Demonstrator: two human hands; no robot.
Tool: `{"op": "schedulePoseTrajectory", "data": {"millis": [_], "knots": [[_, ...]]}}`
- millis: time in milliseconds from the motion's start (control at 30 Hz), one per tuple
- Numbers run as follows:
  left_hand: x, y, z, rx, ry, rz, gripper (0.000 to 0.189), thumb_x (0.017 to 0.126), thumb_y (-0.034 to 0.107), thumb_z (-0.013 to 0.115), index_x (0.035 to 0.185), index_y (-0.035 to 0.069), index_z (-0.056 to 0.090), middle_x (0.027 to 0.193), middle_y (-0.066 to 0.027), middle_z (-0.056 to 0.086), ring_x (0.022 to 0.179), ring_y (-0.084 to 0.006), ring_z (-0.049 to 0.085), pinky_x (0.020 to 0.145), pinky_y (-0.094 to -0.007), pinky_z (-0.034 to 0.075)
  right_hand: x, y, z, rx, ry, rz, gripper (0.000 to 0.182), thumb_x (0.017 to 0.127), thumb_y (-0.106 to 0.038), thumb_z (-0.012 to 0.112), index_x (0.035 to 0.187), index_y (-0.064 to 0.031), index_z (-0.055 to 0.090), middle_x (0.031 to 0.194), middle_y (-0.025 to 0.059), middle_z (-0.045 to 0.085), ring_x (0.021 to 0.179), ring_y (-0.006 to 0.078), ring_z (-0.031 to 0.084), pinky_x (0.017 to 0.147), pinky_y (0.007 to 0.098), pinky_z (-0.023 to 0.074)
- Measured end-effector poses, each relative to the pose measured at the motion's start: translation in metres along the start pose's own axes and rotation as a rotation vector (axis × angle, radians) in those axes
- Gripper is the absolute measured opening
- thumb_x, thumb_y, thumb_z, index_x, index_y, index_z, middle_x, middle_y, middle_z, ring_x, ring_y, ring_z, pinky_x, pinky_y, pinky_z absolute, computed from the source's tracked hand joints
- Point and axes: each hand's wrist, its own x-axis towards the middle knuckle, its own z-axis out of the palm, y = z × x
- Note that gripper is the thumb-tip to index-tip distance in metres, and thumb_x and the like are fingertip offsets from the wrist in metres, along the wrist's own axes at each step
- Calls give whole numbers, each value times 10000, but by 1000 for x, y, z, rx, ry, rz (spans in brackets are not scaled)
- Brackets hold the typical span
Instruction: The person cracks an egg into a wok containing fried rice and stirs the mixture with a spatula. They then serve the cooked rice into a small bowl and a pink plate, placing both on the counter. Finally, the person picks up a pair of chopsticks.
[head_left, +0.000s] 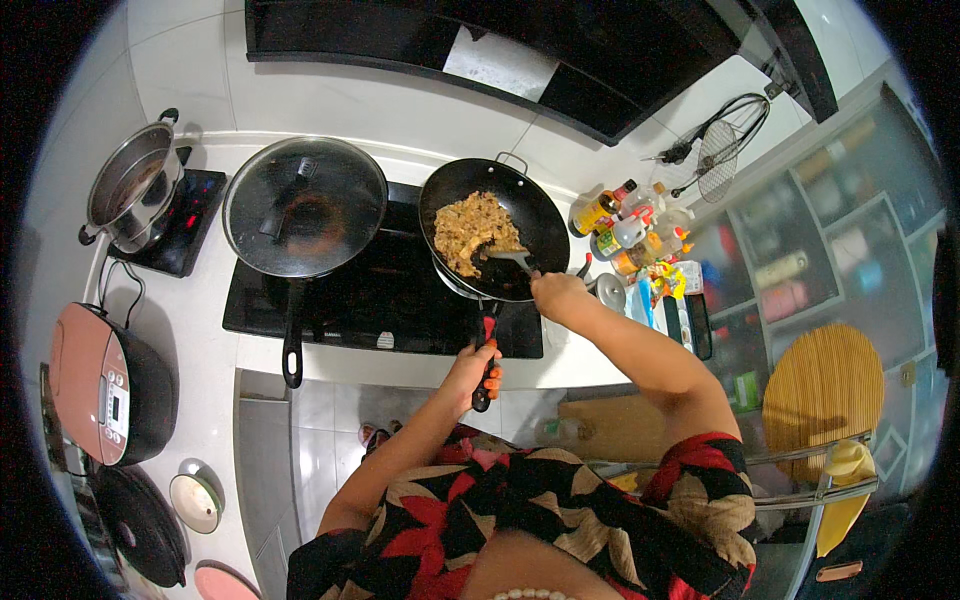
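A black wok sits on the right side of the black cooktop, tilted a little. My left hand is closed around its black and red handle. Inside, brownish chopped food lies mostly in the left half. My right hand, over the wok's lower right rim, grips a spatula; its metal blade touches the right edge of the food. Most of the spatula's handle is hidden by the hand. Left of the wok, a frying pan under a glass lid covers the other side of the cooktop.
Sauce bottles and a small metal lid stand right of the wok. A steel pot on an induction plate, a rice cooker and a bowl line the left. A range hood hangs above.
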Motion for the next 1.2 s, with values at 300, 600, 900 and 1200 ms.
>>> {"op": "schedulePoseTrajectory", "data": {"millis": [300,600,900,1200], "knots": [[3,0,-5,-8,5,-29,211,930,293,481,914,86,442,606,-42,451,404,-117,382,357,-295,324,14,-21,-34,-47,-178,33,250,822,-115,560,1043,-52,661,1097,148,642,1012,285,629,801,391,525],[4,0,-9,7,1,-59,242,934,325,483,892,92,435,586,-34,423,400,-122,372,357,-299,324,19,-28,-35,-115,-220,3,236,841,-164,532,979,-44,681,1065,154,653,981,287,642,772,403,530],[7,1,-10,-14,22,-41,247,935,329,480,903,89,434,584,-34,421,399,-125,377,359,-304,332,36,-5,-25,-28,-6,-61,239,779,-112,531,953,-12,661,984,191,657,916,305,653,746,398,534],[-2,6,-6,-1,29,-56,180,917,277,474,925,98,455,611,-27,436,411,-97,358,358,-269,290,35,88,-32,858,-412,261,346,760,-109,552,1090,-8,537,630,63,562,464,146,518,389,294,418]]}}
